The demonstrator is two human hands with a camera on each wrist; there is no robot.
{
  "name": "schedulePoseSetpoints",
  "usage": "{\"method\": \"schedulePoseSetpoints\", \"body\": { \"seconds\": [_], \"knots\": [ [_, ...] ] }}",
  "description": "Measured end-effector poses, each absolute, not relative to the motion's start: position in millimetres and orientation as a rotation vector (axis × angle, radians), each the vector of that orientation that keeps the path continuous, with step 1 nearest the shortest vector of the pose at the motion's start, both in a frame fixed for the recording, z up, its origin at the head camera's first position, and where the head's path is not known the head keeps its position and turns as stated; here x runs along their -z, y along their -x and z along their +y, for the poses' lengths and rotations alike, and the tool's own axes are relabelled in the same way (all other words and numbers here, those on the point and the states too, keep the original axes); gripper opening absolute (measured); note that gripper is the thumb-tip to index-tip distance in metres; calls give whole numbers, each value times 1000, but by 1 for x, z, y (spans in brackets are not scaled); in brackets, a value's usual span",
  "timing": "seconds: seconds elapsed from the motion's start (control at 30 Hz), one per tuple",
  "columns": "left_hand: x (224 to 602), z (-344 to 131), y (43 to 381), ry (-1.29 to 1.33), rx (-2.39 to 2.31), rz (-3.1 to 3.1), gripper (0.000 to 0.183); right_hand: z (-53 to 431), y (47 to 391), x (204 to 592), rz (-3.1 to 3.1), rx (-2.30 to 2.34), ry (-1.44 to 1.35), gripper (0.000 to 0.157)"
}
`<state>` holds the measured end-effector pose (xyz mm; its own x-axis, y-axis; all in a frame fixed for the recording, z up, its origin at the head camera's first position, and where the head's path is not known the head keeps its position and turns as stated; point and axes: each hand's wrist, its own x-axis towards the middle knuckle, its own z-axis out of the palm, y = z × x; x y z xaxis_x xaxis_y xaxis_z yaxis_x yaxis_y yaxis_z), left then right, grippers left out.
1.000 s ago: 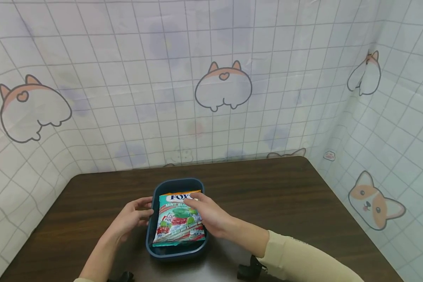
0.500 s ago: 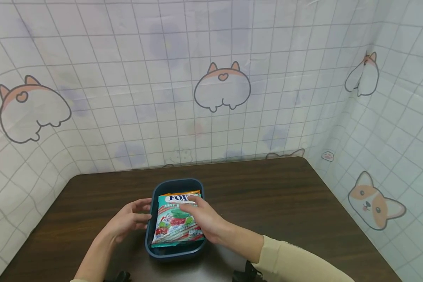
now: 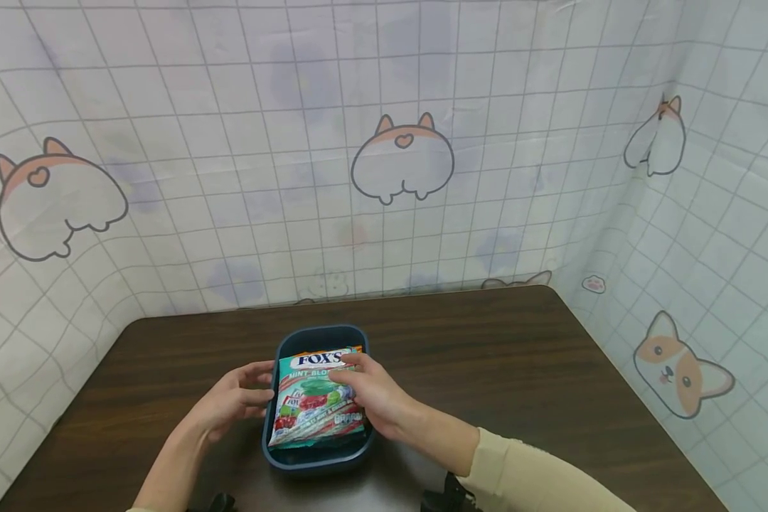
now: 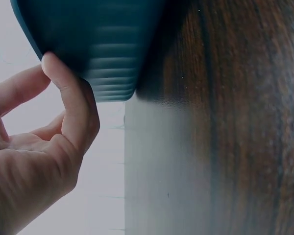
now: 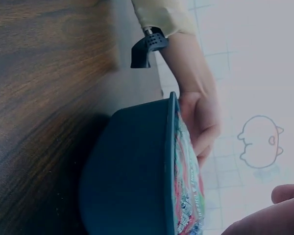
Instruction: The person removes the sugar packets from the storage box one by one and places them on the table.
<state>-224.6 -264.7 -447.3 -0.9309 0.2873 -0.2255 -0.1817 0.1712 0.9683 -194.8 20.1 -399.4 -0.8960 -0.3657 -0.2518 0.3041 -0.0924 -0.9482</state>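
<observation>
At lower left of centre in the head view, left hand (image 3: 230,402), fingers relaxed and slightly bent, tips against the left side of the dark blue bin (image 3: 323,466), gripping nothing firmly by the look of it. Just right of that, reaching over the bin's right rim, right hand (image 3: 380,398), thumb and forefinger spread over the candy bag (image 3: 313,398). Lower fingers hidden, so impossible to tell whether pinching the bag or merely touching it.

Could shift the bag sideways or crumple it with uneven pressure from the right hand. Could also catch the bag's edge on the rim if lifted at a slant, or drag the bin across the table with only light contact at the left.

Inside the bin, lying flat along its length, the teal-and-red bag, bulging past the rim in the right wrist view. At its upper right edge, a sliver of orange, perhaps another packet beneath; too covered to tell. Toward the bin's lower end, a dark strip of bare interior.

Beneath, at lower centre, brown wood-grain table (image 3: 461,355). Beyond, filling the upper frame, white gridded wall covering (image 3: 230,163) with corgi drawings.
</observation>
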Motion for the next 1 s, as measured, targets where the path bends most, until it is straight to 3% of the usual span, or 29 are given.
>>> {"method": "schedulePoseSetpoints", "body": {
  "seconds": [0.5, 1.0],
  "knots": [
    [446, -266, 224, -70, -1802, 2091, 67, 24, 200, 398, 1856, 1982, 104, 53],
    [449, -266, 225, -47, -1852, 2036, 67, 19, 218, 415, 1821, 1870, 209, 55]
  ]
}}
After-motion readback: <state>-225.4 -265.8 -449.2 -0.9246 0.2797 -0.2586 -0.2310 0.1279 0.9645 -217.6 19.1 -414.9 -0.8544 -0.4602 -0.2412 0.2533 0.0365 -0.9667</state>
